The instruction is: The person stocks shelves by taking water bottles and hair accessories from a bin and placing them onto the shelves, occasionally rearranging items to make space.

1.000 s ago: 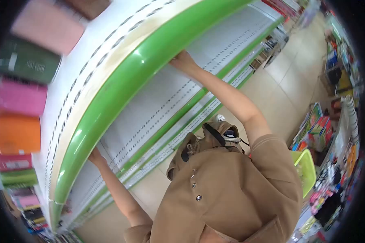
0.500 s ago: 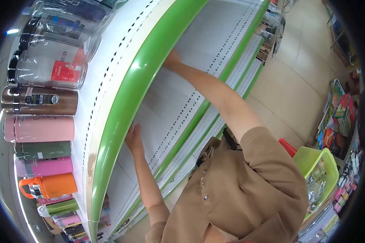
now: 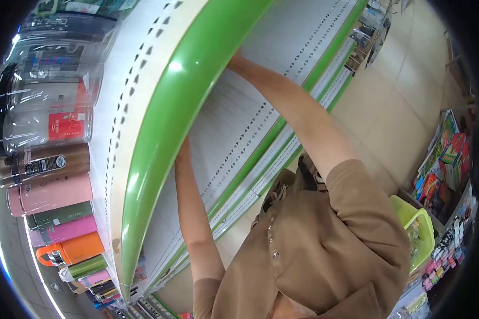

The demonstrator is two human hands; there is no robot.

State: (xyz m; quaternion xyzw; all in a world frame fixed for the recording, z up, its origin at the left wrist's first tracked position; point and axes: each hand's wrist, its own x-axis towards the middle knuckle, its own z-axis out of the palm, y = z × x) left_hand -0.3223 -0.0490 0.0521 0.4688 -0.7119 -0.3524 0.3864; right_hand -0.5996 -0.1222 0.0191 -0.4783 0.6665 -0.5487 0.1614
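My right hand (image 3: pixel 236 60) reaches in beneath the upper shelf's green front edge (image 3: pixel 183 98), with only the wrist end showing. Lower down, my left hand (image 3: pixel 184 151) also goes under that edge. The fingers of both hands are hidden, so whether they hold anything cannot be seen. Below the edge lies a white perforated lower shelf (image 3: pixel 223 127), and both forearms pass over it. On the upper shelf, a brown tumbler (image 3: pixel 48 165), a pink tumbler (image 3: pixel 53 193) and an orange bottle with a loop handle (image 3: pixel 80 249) stand in a row.
Clear plastic jars (image 3: pixel 48 125) stand farther along the upper shelf. More green-edged shelves (image 3: pixel 261 181) lie in front of my body. A lime-green basket (image 3: pixel 423 239) with packaged items is at the right, near boxed goods (image 3: pixel 455 154) and tiled floor (image 3: pixel 378 111).
Both hands have gone deeper under the green edge. My left fingers showed before and are now hidden. The view has shifted, and the bottles appear lower.
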